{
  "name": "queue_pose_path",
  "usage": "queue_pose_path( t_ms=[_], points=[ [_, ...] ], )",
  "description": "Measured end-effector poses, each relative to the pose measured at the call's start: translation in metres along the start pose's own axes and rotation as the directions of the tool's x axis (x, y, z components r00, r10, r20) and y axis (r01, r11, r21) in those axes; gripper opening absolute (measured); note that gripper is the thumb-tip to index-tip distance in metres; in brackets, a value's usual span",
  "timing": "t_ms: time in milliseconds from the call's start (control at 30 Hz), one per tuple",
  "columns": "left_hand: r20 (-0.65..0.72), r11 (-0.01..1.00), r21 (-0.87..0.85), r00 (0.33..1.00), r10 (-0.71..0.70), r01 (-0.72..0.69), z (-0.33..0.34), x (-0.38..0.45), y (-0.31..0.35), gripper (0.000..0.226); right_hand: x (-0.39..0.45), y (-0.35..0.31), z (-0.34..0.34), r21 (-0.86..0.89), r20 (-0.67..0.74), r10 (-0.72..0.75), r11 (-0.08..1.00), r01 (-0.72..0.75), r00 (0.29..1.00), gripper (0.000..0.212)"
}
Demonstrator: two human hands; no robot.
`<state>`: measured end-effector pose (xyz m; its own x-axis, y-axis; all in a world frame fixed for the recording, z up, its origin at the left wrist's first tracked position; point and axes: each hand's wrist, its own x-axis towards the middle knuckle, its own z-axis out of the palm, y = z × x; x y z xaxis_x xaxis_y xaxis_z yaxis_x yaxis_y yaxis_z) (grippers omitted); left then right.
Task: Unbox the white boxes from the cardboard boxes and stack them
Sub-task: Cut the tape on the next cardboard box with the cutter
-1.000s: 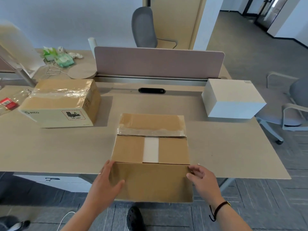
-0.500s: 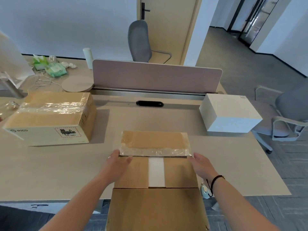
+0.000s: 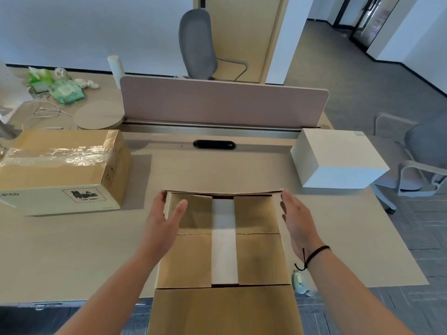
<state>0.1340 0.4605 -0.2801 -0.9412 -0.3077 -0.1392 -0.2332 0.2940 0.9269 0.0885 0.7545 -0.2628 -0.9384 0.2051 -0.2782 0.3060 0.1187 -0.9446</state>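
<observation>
I judge the job about a third done. One white box (image 3: pixel 338 157) already stands free at the far right of the worktop (image 3: pixel 84 250), nothing stacked on it yet. The open carton (image 3: pixel 222 247) sits at the near edge, in front of me; its outer flaps are folded out, the near one hanging past the worktop's edge toward me, and the two inner flaps lie nearly shut, with a white strip showing in the gap between them, which I take to be the next white box still inside. A sealed carton (image 3: pixel 63 170) waits at the left, its tape unbroken.

My left hand (image 3: pixel 164 223) is at the carton's far left corner, thumb lying on the left inner flap, fingers straight along the outside wall. My right hand (image 3: pixel 296 218) hangs just beside the far right corner, fingers straight and relaxed, gripping nothing; I cannot tell whether it touches the cardboard.

For room: bare worktop lies between the open carton and the white box, enough to lift across. The divider (image 3: pixel 225 105) closes the far side. A small pale gadget (image 3: pixel 299 282) lies at the near edge just right of the carton, under my right wrist, and could be knocked off.
</observation>
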Motion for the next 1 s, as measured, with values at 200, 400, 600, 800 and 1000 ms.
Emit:
queue_pose_path(
  t_ms=[200, 400, 600, 800, 1000],
  points=[
    [0.024, 0.993, 0.114, 0.999, -0.022, 0.019, 0.015, 0.053, 0.013, 0.082, 0.052, -0.018, 0.013, -0.146, 0.156, -0.033, 0.988, 0.056, 0.987, 0.054],
    [0.093, 0.959, 0.24, 0.98, -0.175, 0.148, 0.036, 0.072, 0.001, 0.08, 0.081, 0.014, 0.02, -0.387, 0.211, 0.141, 0.921, -0.05, 0.967, 0.063],
    [0.139, 0.839, 0.543, 0.986, -0.095, 0.005, 0.041, 0.071, -0.027, 0.079, 0.074, 0.04, 0.024, -0.417, 0.17, 0.053, 0.908, 0.023, 0.984, 0.055],
    [0.213, 0.709, 0.698, 0.975, -0.069, -0.103, 0.037, 0.071, -0.036, 0.082, 0.081, 0.049, 0.019, -0.494, 0.2, 0.072, 0.869, 0.037, 0.977, 0.061],
    [0.368, 0.494, 0.802, 0.929, 0.036, -0.337, 0.047, 0.033, -0.028, 0.078, 0.044, 0.038, 0.031, -0.808, 0.286, -0.101, 0.51, 0.297, 0.953, 0.066]
  ],
)
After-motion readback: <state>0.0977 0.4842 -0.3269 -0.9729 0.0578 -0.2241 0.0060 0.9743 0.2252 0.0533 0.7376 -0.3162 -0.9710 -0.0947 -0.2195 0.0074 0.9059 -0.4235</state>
